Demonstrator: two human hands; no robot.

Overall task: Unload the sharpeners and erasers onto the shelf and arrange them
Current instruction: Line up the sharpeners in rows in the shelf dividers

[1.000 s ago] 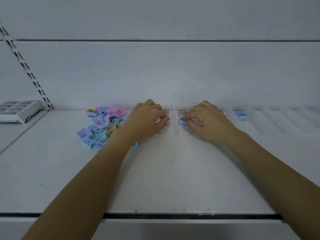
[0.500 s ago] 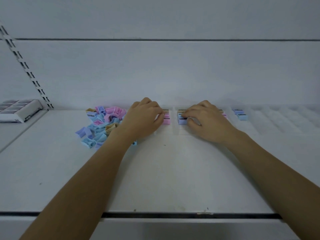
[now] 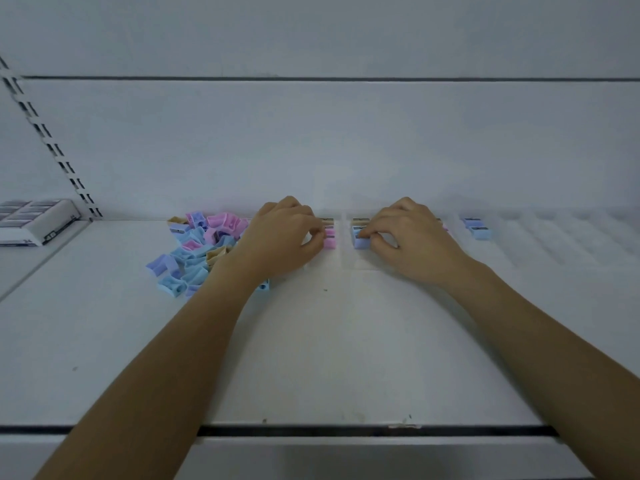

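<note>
A loose pile of small pink, blue, purple and tan sharpeners (image 3: 199,247) lies at the back left of the white shelf (image 3: 311,358). My left hand (image 3: 284,237) sits just right of the pile, fingers curled, pinching a pink sharpener (image 3: 329,239) at the front of a short row. My right hand (image 3: 412,237) is beside it, fingertips pinching a blue-purple sharpener (image 3: 360,240) at the front of the neighbouring row. A further short row of blue sharpeners (image 3: 478,228) stands to the right. My hands hide part of the rows.
A white box of erasers (image 3: 34,220) rests on the adjoining shelf at far left, beside a slotted upright (image 3: 48,147). Clear ridged dividers (image 3: 561,237) run along the back right. The shelf's front edge (image 3: 346,429) is near me.
Both hands have stayed at the rows with only small finger shifts; the pink sharpener under my left fingertips now shows more clearly.
</note>
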